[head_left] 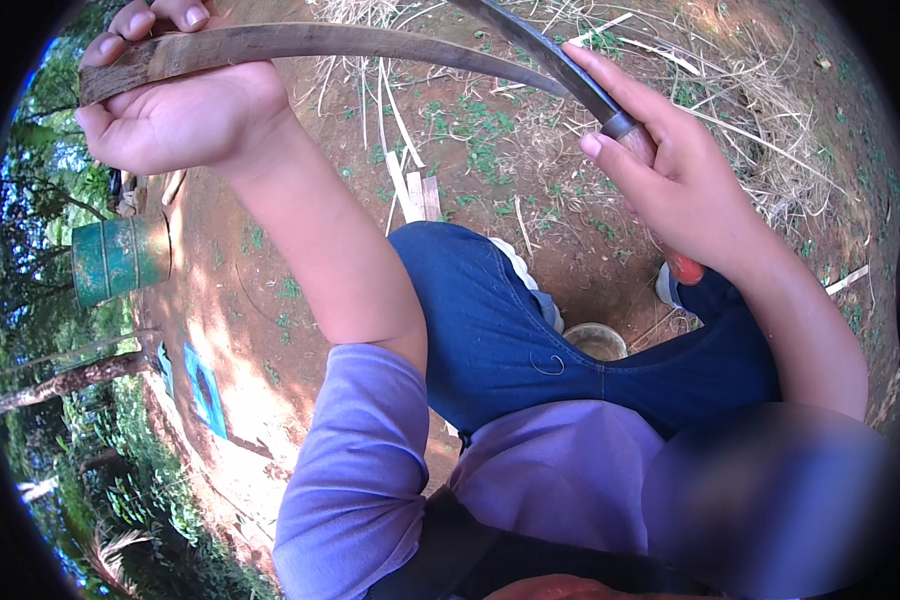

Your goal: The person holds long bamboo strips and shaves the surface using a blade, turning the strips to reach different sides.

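Raised at the upper left, my left hand (195, 115) has its palm turned up and its fingers wrapped around one end of a long brown strip (310, 41) that looks like bamboo. The strip runs to the right and narrows toward its far end, which meets the knife. In my right hand (695, 185) is a knife (570, 75) with a dark blade, a metal collar and a wooden handle ending in red. My right index finger lies stretched along the blade near the collar. The blade's tip runs out of view at the top.
Thin pale shavings (770, 115) litter the dirt ground, with pale slats (413, 190) beyond my knee. A round container rim (597, 341) shows between my legs. To the left are a green drum (120, 262), a blue object (204, 390) and a tree trunk (75, 380).
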`<state>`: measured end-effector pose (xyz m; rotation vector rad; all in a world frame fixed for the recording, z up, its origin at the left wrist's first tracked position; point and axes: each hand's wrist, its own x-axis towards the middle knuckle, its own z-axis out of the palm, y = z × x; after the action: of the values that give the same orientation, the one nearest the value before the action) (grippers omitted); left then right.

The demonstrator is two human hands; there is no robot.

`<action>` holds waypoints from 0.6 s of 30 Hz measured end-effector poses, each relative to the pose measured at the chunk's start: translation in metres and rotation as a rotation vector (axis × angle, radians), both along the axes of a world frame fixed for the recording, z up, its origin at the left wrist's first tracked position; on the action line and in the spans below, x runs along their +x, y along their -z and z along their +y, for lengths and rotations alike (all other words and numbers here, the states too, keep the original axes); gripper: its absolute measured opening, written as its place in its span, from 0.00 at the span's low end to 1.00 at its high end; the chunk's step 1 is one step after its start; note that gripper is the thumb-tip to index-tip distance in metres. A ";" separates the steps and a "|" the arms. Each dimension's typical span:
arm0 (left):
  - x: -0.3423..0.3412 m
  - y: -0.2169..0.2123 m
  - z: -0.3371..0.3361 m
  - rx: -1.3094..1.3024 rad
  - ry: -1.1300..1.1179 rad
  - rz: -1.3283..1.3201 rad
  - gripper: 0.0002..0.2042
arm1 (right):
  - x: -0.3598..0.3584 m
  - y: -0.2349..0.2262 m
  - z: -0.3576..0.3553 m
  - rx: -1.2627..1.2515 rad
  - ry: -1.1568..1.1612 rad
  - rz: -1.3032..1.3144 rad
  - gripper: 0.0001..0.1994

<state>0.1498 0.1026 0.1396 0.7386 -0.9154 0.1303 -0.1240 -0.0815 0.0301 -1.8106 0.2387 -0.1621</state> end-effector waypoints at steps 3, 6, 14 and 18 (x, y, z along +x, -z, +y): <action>-0.006 -0.004 -0.010 0.000 -0.003 0.012 0.22 | -0.006 0.011 -0.010 -0.043 0.016 -0.046 0.31; -0.011 -0.006 -0.014 0.013 0.012 0.037 0.23 | -0.011 0.008 -0.014 -0.018 0.049 -0.014 0.31; -0.007 -0.013 -0.026 0.092 0.043 -0.155 0.20 | -0.022 -0.014 -0.005 0.134 0.133 -0.031 0.32; -0.016 -0.005 -0.041 0.049 -0.407 -0.388 0.22 | -0.027 -0.021 0.003 0.019 0.106 -0.167 0.32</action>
<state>0.1342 0.0620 0.1451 0.9590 -1.1270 0.6291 -0.1512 -0.0785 0.0513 -1.7556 0.2171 -0.3830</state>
